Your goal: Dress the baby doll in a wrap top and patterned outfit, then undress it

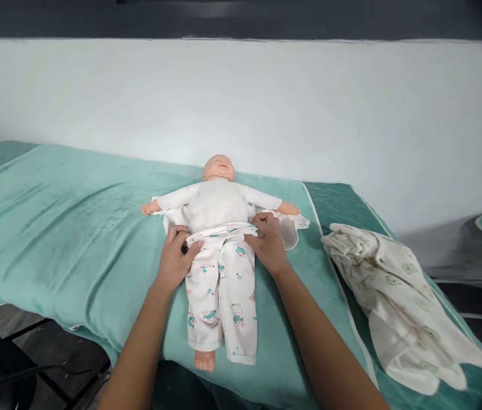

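A baby doll (219, 167) lies on its back, head toward the wall and arms spread wide. Printed white pants (237, 285) cover its legs, with one foot showing below a cuff. Its upper body is in a white long-sleeved top (217, 200), and another white garment is spread beneath the arms. My left hand (176, 255) pinches the pants' waistband at one side of the waist. At the opposite side, my right hand (269, 240) has its thumb and fingers closed on the same waistband. The doll's other foot is hidden.
A teal blanket (61, 228) covers the long table under the doll. To the right lies a crumpled white printed cloth (399, 302) on darker green fabric. A white wall (241, 97) stands behind the table. A black chair (1, 364) is at lower left.
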A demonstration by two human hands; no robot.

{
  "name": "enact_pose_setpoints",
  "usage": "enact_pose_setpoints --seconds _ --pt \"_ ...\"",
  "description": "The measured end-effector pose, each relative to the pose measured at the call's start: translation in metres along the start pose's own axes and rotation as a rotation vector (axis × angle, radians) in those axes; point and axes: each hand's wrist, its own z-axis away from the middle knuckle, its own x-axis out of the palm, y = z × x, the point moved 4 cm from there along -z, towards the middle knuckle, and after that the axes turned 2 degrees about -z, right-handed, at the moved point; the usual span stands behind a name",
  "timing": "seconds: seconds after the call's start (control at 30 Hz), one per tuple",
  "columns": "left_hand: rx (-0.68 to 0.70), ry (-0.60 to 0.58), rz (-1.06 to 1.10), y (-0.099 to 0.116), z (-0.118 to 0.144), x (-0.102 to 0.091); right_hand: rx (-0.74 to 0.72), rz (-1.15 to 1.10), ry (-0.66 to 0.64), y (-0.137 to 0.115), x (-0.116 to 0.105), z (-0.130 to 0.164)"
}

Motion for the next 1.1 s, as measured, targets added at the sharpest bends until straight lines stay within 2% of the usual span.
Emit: enact_pose_setpoints --seconds 0.13,0.23,0.47,0.67,0.77,0.93,1.1 --pt "-0.009 -0.070 0.078 0.001 -0.010 0.003 -0.062 0.029 0.051 -0.010 0.000 0.003" --pt "-0.004 -0.052 0.116 0.002 -0.020 0.007 -0.099 0.024 0.067 -0.016 0.001 0.005" --pt "0.030 0.038 0.095 -0.002 -0.053 0.020 -0.114 0.029 0.209 -0.014 0.002 -0.007" --pt "0.061 0.060 0.067 -0.006 -0.083 0.029 -0.120 0.047 0.155 -0.009 0.011 -0.025" --pt "0.075 0.071 0.068 -0.008 -0.090 0.030 -0.046 0.052 0.135 -0.004 0.013 -0.030" --pt "0.050 0.109 -0.001 -0.006 -0.076 0.026 0.124 0.027 0.078 0.006 0.015 -0.029" --pt "0.080 0.061 -0.070 0.007 -0.032 0.015 0.166 -0.075 0.037 0.011 0.016 -0.025"
